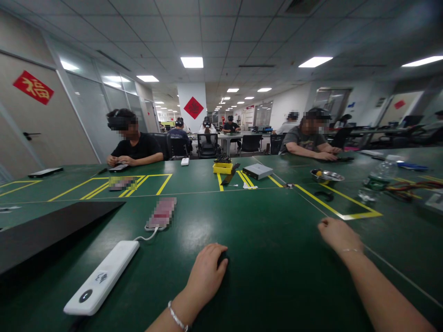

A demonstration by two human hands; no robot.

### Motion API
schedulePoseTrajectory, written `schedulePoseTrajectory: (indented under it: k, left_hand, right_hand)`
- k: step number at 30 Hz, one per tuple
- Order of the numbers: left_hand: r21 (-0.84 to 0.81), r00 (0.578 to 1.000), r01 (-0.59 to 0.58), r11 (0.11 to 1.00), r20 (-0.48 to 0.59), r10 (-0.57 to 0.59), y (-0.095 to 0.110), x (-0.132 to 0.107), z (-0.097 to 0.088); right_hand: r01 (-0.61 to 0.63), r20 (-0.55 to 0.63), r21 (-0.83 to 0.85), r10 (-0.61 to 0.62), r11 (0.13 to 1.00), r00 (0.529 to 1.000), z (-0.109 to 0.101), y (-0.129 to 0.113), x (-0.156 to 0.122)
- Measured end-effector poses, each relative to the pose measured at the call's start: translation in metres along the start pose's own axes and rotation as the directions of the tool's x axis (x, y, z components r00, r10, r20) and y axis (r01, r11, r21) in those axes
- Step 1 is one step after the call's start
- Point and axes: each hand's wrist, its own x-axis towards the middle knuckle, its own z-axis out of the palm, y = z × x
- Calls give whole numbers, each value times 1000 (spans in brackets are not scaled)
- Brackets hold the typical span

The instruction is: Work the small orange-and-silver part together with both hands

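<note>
My left hand [209, 267] rests palm down on the green table [263, 258], its thumb apart from the lightly bent fingers. Nothing shows in it. Further right, my right hand [341, 236] is just above or on the tabletop with its fingers curled in; no object shows in it, though its underside is hidden. Beyond that hand lie a dark curved piece [324, 196] and a metal bowl [326, 175] with something yellow in it. A clear bottle [376, 180] with a green label lies closest on its right.
A white power bank [103, 277] is cabled to a phone [162, 213] at left, near a black sloping panel [51, 230]. A grey box [258, 171] and a yellow tray [222, 168] of dark cables stand farther back. Two people sit across the table. Coloured wires [411, 186] lie at right.
</note>
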Motion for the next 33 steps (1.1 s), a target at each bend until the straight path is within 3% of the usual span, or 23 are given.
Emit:
schedulePoseTrajectory:
  k: [3, 5, 8, 11, 13, 15, 17, 18, 19, 21, 24, 26, 29, 33]
  left_hand:
    - [-25, 999, 32, 999, -10, -32, 2, 0, 2]
    - [-47, 998, 66, 997, -15, -66, 4, 0, 3]
    - [-62, 995, 102, 993, -16, -104, 9, -2, 5]
    - [-36, 997, 82, 996, -6, -83, 12, -4, 5]
    - [-36, 998, 61, 997, -7, -62, 13, -4, 4]
    - [-79, 997, 77, 994, -21, -79, 12, -3, 2]
    - [-158, 990, 132, 978, -18, -137, 9, -1, -1]
    - [-206, 986, 165, 965, -3, -169, 8, 0, -3]
    - [-255, 980, 193, 948, 10, -197, 6, 2, -3]
    - [-347, 972, 224, 911, 12, -234, 1, 5, -4]
    - [-470, 967, 222, 855, -5, -254, -4, 7, -1]
    - [-507, 966, 220, 833, -4, -258, -7, 7, 1]
    - [-503, 964, 233, 832, 3, -268, -9, 6, 2]
    - [-583, 952, 226, 780, -35, -303, -11, 7, 2]
  right_hand:
    - [187, 133, 255, -226, 949, 965, 17, -57, -30]
    - [257, 215, 517, -414, 817, 885, 34, -100, -64]
    - [203, 268, 764, -587, 613, 764, 56, -151, -124]
    - [165, 265, 844, -665, 510, 698, 64, -175, -163]
    - [216, 250, 839, -707, 499, 661, 59, -176, -167]
    - [371, 212, 735, -712, 567, 670, 49, -167, -151]
    - [550, 116, 454, -658, 701, 744, 38, -147, -122]
    - [573, 44, 261, -603, 777, 797, 33, -132, -104]
    - [529, -25, 77, -528, 845, 849, 30, -116, -85]
    - [301, -125, -157, -322, 940, 939, 25, -78, -50]
    - [-37, -124, -192, 13, 981, 992, 22, -20, -10]
    - [-133, -30, -140, 130, 981, 991, 19, 8, 4]
    - [-120, 83, -96, 128, 988, 988, 13, 31, 12]
    - [-96, 68, -89, 102, 991, 992, 10, 35, 11]
